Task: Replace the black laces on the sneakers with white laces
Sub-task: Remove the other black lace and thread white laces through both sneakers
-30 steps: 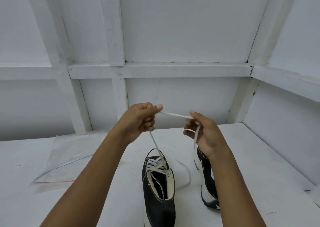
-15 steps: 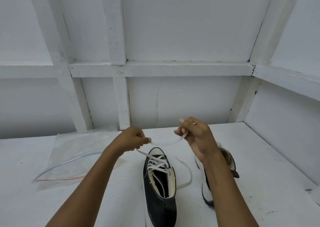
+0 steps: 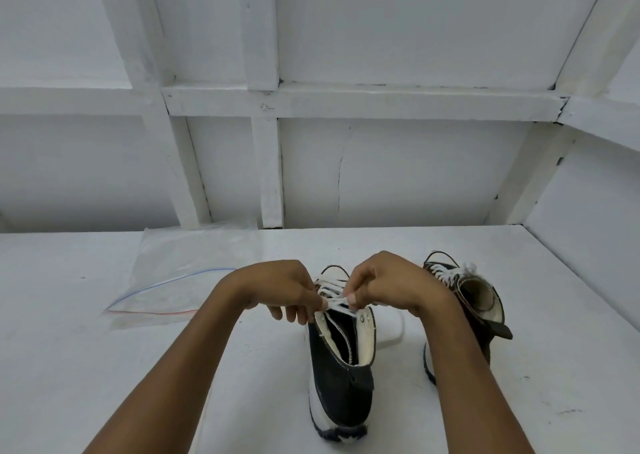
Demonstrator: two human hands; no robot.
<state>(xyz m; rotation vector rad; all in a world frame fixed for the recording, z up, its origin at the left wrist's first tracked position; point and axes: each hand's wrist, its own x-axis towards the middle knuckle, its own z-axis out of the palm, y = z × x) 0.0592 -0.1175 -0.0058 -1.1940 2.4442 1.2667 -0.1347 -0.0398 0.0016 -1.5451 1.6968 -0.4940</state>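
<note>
White tabletop (image 3: 104, 367): left hand (image 3: 280, 289) and right hand (image 3: 384, 284), raised a second earlier, had dropped onto the near sneaker (image 3: 341, 384), each pinching the white lace (image 3: 337, 303) at its top eyelets. Probably cinching the knot; other sneaker (image 3: 481, 301) already white-laced.

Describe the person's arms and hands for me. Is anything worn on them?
Nothing is worn that shows. Both arms are bare down to the frame's lower edge, with no sleeves in view. The left hand and right hand have no gloves, and no watch, bracelet or ring is visible. The few fingernails that show look short and plain.
</note>
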